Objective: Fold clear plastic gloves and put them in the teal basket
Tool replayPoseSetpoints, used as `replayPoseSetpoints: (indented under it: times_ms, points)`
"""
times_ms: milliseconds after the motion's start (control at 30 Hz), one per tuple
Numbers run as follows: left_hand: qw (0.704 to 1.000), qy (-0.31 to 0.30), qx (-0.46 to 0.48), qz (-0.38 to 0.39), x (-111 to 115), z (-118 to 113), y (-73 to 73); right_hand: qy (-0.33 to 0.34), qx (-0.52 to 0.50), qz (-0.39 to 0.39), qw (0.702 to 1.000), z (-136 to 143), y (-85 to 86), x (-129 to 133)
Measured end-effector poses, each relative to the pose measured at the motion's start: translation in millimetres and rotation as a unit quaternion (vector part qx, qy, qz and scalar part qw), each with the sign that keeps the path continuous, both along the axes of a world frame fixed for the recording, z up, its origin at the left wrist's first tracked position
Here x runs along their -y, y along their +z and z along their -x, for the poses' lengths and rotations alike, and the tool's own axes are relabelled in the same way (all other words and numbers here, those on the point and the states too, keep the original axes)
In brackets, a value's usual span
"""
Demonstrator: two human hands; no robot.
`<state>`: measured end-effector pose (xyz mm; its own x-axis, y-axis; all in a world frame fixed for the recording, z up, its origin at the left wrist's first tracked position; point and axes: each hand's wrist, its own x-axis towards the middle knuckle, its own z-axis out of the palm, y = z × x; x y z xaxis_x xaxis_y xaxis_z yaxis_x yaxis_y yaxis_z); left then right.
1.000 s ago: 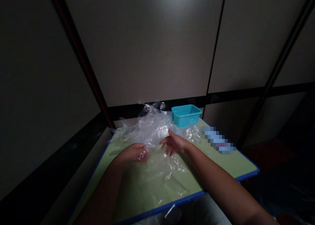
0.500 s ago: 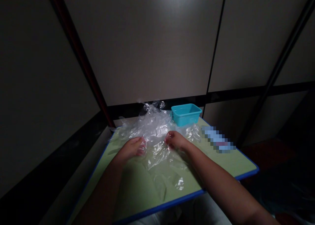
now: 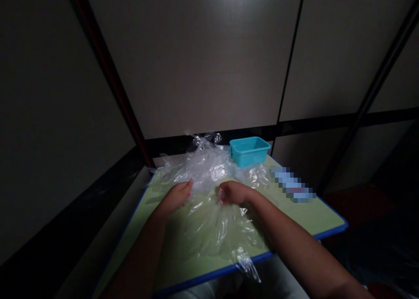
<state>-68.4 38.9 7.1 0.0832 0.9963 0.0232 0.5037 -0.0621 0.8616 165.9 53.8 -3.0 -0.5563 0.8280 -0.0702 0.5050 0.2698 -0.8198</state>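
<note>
A clear plastic bag (image 3: 219,229) lies spread over the near middle of the green table, and one end hangs past the blue front edge. My right hand (image 3: 233,192) is closed on the bag's upper part, fingers curled. At the bag's upper left, my left hand (image 3: 179,195) has its fingers pressed together on the film. Just beyond both hands rises a crumpled heap of clear plastic bags (image 3: 206,161).
A turquoise basket (image 3: 250,152) stands at the table's back right. Nearer the right edge lies a blurred-out light blue item (image 3: 291,184). Behind the green table (image 3: 304,216) are cabinet panels (image 3: 209,72).
The clear bag has spread out toward me, and its lower end now hangs past the front edge. My right hand has turned slightly, fingers pointing more downward.
</note>
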Motion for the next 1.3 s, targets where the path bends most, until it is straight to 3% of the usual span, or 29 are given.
replayPoseSetpoints:
  times_ms: [167, 300, 400, 500, 633, 733, 867, 967, 1100, 1300]
  points:
    - [0.994, -0.045, -0.086, -0.044, -1, -6, -10.2, -0.044, 0.036, -0.127, 0.99, 0, 3.6, 5]
    - [0.984, -0.018, -0.148, -0.102, -9, -1, -16.4, -0.071, 0.068, -0.238, 0.966, -1, 13.1, 11]
    - [0.975, 0.008, -0.18, -0.132, -12, 3, -17.8, -0.032, 0.07, -0.301, 0.951, 4, 17.0, 19]
    - [0.968, 0.018, -0.199, -0.155, -8, 2, -12.3, 0.083, 0.059, -0.265, 0.959, 13, 12.4, 31]
    - [0.959, 0.0, -0.212, -0.189, 5, -12, 0.7, 0.196, 0.153, -0.153, 0.956, 23, 2.1, 44]
    - [0.951, -0.038, -0.228, -0.205, 19, -33, 4.1, 0.242, 0.204, -0.111, 0.942, 24, 3.1, 47]
    - [0.939, -0.092, -0.262, -0.202, 37, -53, -0.8, 0.284, 0.217, -0.116, 0.927, 18, 14.5, 46]
    - [0.92, -0.129, -0.313, -0.197, 44, -50, -4.4, 0.277, 0.253, -0.119, 0.919, 11, 23.8, 44]
    - [0.896, -0.19, -0.369, -0.156, 44, -38, -10.0, 0.204, 0.289, -0.13, 0.926, -4, 32.0, 36]
    - [0.868, -0.202, -0.452, -0.039, 52, -46, -22.3, 0.161, 0.203, -0.167, 0.951, -9, 22.7, 33]
